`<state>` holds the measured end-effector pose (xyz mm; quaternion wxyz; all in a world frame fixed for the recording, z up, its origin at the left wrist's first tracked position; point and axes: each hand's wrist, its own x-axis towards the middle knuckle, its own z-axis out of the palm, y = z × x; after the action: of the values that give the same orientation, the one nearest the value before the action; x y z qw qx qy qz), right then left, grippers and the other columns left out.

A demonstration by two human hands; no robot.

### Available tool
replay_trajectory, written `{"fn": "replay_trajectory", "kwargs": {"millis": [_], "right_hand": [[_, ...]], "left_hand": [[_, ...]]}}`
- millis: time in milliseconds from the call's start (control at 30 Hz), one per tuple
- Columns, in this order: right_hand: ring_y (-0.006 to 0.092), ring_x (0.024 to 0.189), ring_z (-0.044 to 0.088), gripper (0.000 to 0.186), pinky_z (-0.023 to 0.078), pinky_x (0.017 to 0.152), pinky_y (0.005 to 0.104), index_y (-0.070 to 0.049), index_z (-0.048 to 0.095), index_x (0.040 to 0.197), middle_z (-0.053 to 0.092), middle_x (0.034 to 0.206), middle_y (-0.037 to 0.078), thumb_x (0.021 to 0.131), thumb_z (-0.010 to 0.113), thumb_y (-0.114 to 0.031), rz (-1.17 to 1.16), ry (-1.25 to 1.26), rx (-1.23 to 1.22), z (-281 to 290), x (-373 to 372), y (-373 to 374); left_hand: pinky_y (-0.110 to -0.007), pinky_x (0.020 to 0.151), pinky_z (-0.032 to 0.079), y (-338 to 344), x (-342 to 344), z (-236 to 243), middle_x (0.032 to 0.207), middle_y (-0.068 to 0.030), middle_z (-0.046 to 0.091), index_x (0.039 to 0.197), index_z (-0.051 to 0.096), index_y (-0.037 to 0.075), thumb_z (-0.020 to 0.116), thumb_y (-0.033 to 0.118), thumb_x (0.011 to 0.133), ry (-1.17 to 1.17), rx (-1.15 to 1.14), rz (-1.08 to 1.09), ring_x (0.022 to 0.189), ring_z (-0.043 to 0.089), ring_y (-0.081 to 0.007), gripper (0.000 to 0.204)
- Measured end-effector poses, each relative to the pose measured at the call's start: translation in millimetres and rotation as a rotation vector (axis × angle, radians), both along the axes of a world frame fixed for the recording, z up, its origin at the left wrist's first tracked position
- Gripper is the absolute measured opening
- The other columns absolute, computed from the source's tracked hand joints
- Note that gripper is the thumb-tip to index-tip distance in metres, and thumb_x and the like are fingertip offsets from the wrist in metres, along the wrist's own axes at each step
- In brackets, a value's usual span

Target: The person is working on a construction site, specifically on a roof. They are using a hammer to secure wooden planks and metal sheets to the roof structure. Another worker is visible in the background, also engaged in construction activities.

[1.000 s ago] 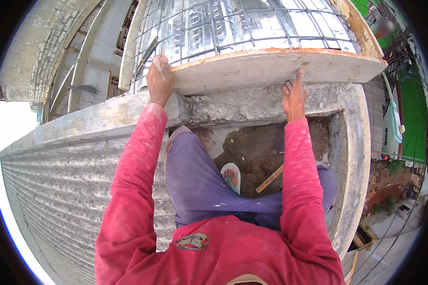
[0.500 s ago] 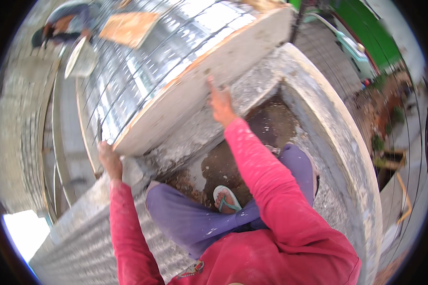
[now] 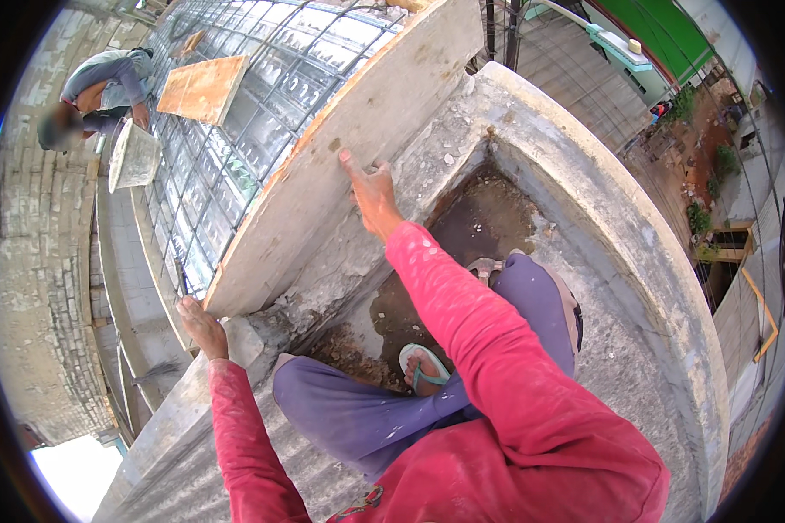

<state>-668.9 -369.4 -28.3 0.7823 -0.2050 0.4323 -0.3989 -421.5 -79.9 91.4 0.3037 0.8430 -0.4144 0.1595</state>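
The edge board (image 3: 414,91), a long grey-faced plank with an orange upper edge, stands on edge along the near side of the rebar mesh (image 3: 235,144), slanting from near left to far right just above a rough concrete ledge (image 3: 318,288). The right hand (image 3: 373,193) is against its face around the middle, one digit stretched up the grey surface and the others partly curled low down; whether they hook under the lower edge cannot be told. The left hand (image 3: 202,329) is half curled at the board's near-left end, fingertips at the corner; whether it grips or only steadies is not clear.

To hold it well, pressure from the two hands should probably be even, so that neither end swings out and the face does not tip. The left fingers would be safer kept out from between the corner and the concrete. The ledge looks crumbly, so loose grit under the lower edge could spoil the seating; brushing it off first would help. A check along the upper edge would show whether the board runs true beside the bars.

Footing matters too: the sandalled foot (image 3: 425,368) is beside a wet patch in the recess, so weight is best kept low and inside the curb (image 3: 619,200). At far left a co-worker (image 3: 113,83) bends by a bucket (image 3: 137,157), near a loose plywood panel (image 3: 202,89) on the mesh, so shoves that jolt the bars are best avoided.
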Motion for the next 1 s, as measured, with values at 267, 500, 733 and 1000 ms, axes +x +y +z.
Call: {"fn": "replay_trajectory", "kwargs": {"millis": [267,500,733,1000], "right_hand": [[0.016,0.085,0.054,0.104,0.05,0.067,0.0327,0.01,0.032,0.138,0.054,0.104,0.012,0.077,0.082,-0.057,-0.025,0.084,-0.078,-13.8,4.3,-4.7],[0.0179,0.089,0.055,0.106,0.051,0.068,0.0343,0.009,0.029,0.143,0.054,0.112,0.015,0.078,0.081,-0.057,0.0,0.077,-0.005,12.3,4.4,2.5],[0.0091,0.06,0.042,0.102,0.036,0.047,0.023,0.01,0.025,0.142,0.044,0.081,0.003,0.08,0.085,-0.042,-0.033,-0.097,0.014,-6.3,8.9,-8.2],[0.0109,0.06,0.043,0.077,0.04,0.051,0.0253,0.006,0.037,0.118,0.045,0.081,0.005,0.081,0.085,-0.043,-0.011,-0.136,0.004,-6.3,1.7,-5.7]], "left_hand": [[-0.038,0.072,0.042,-4.7,-11.0,0.2,0.078,-0.0103,0.049,0.093,0.051,0.0,0.035,0.035,0.11,0.019,-0.009,0.033,0.075,0.048,-0.0235,0.042],[-0.043,0.074,0.043,16.2,4.0,5.1,0.086,-0.0185,0.056,0.101,0.055,0.0,0.036,0.028,0.109,-0.245,0.208,-0.078,0.081,0.056,-0.0369,0.034],[-0.041,0.077,0.044,9.6,-7.1,7.0,0.088,-0.0187,0.057,0.094,0.056,0.0,0.034,0.028,0.11,-0.08,0.115,-0.038,0.082,0.057,-0.0343,0.039],[-0.042,0.082,0.044,-11.0,8.9,54.9,0.091,-0.0191,0.058,0.094,0.057,-0.001,0.037,0.019,0.106,0.084,-0.204,0.057,0.087,0.056,-0.0364,0.03]]}}
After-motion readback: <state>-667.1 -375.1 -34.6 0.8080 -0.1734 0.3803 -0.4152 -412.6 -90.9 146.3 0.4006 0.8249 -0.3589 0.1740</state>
